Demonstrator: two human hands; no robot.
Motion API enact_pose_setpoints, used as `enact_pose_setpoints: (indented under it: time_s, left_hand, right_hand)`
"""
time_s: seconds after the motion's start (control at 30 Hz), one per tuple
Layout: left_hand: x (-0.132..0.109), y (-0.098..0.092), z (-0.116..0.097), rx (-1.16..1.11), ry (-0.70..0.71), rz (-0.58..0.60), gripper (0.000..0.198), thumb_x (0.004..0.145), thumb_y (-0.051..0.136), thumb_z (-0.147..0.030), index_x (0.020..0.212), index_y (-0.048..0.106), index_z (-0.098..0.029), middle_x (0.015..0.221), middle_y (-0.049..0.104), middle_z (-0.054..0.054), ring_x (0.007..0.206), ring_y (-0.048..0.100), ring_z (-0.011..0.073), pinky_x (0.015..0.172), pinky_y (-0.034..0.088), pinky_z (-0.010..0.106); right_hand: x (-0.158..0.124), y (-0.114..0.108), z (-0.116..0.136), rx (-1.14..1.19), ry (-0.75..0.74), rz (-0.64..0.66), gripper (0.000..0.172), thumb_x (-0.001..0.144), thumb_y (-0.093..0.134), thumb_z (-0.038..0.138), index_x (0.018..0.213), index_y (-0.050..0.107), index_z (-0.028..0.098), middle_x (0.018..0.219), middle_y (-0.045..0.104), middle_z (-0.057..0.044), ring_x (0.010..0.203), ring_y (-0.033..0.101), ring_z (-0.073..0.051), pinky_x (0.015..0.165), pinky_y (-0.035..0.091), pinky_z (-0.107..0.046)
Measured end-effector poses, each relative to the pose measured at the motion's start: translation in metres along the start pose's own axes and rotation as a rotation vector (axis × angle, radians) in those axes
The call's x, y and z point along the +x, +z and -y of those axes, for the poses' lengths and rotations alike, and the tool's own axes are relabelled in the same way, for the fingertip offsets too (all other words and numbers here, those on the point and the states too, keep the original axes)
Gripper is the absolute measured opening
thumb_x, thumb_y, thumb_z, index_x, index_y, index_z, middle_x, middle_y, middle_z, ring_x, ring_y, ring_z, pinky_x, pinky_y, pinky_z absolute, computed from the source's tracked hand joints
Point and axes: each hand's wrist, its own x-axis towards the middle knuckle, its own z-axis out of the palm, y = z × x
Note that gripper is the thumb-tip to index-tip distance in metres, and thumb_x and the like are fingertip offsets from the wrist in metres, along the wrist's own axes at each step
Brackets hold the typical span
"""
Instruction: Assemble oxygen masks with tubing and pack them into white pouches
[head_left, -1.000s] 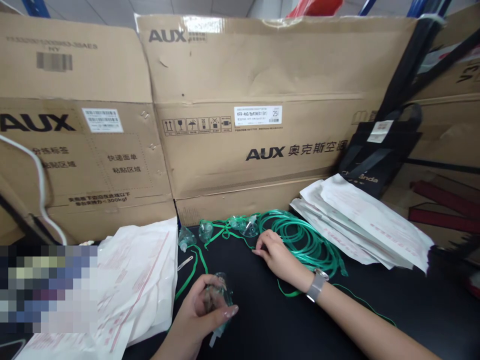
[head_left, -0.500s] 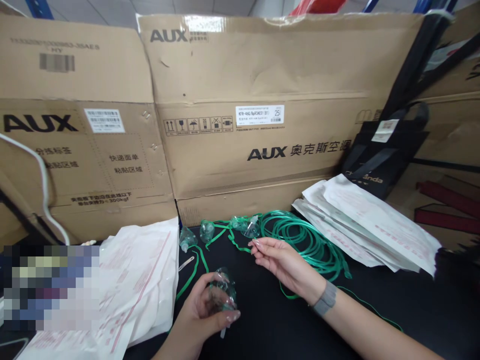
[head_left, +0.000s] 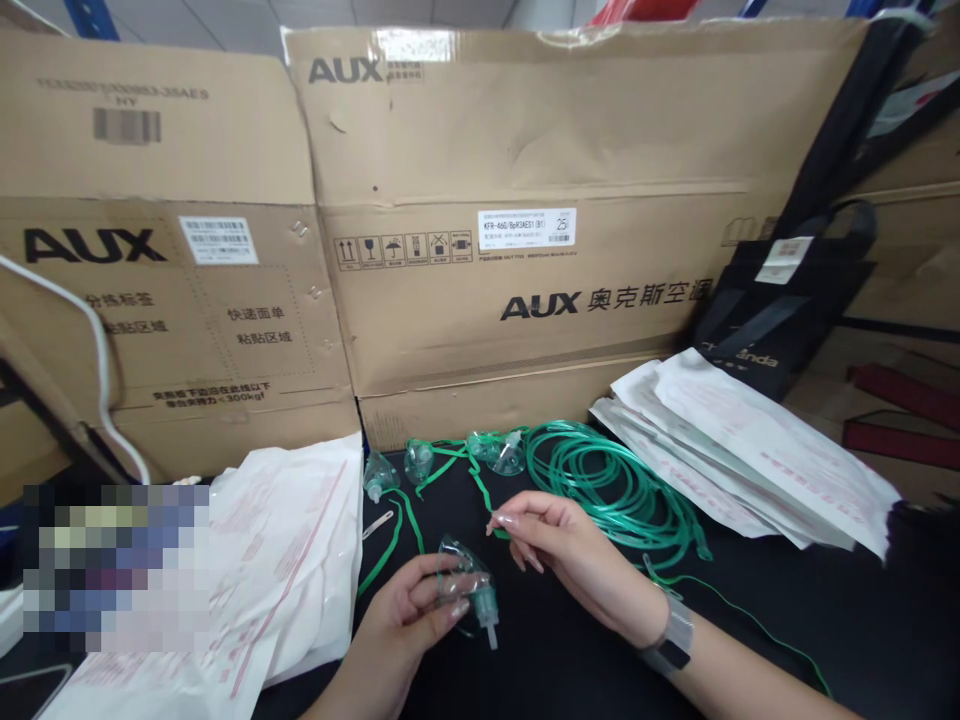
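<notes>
My left hand [head_left: 409,615] is closed around a clear green oxygen mask [head_left: 469,590] with a white connector pointing down, held low over the black table [head_left: 862,610]. My right hand [head_left: 555,545] hovers just right of it, thumb and forefinger pinched on a thin green strap [head_left: 486,500] that leads back to the pile. A coil of green tubing [head_left: 607,480] lies behind my right hand. Several more clear masks [head_left: 420,460] lie at the foot of the cartons.
Large AUX cardboard cartons [head_left: 525,200] wall off the back. A stack of white packaging pouches [head_left: 742,450] lies at right, more plastic pouches [head_left: 285,540] at left. A black bag [head_left: 787,290] leans at the right rear. A blurred patch covers the lower left.
My right hand left the tubing coil, turned palm up and came toward the mask, pinching the green strap. My left hand turned the mask so its connector points down.
</notes>
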Motion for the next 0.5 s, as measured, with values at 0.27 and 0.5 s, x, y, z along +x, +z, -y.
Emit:
enact_pose_setpoints:
  time_s: [0.27, 0.5]
  left_hand:
    - [0.0, 0.001, -0.001, -0.023, -0.052, -0.142, 0.035, 0.047, 0.083, -0.027, 0.079, 0.073, -0.016, 0.077, 0.076, 0.008, 0.073, 0.069, 0.0218, 0.068, 0.053, 0.031]
    - [0.003, -0.006, 0.001, 0.034, 0.008, -0.117, 0.031, 0.05, 0.082, -0.028, 0.079, 0.074, -0.019, 0.077, 0.076, 0.007, 0.075, 0.067, 0.019, 0.076, 0.049, 0.029]
  right_hand:
    - [-0.015, 0.013, -0.004, -0.546, 0.006, 0.253, 0.02, 0.078, 0.057, 0.036, 0.076, 0.061, 0.016, 0.058, 0.049, 0.004, 0.054, 0.042, -0.008, 0.052, 0.034, -0.021]
    - [-0.016, 0.017, -0.004, -0.702, -0.06, 0.226, 0.016, 0.084, 0.05, 0.03, 0.076, 0.056, 0.018, 0.059, 0.049, 0.004, 0.055, 0.043, -0.009, 0.053, 0.034, -0.02]
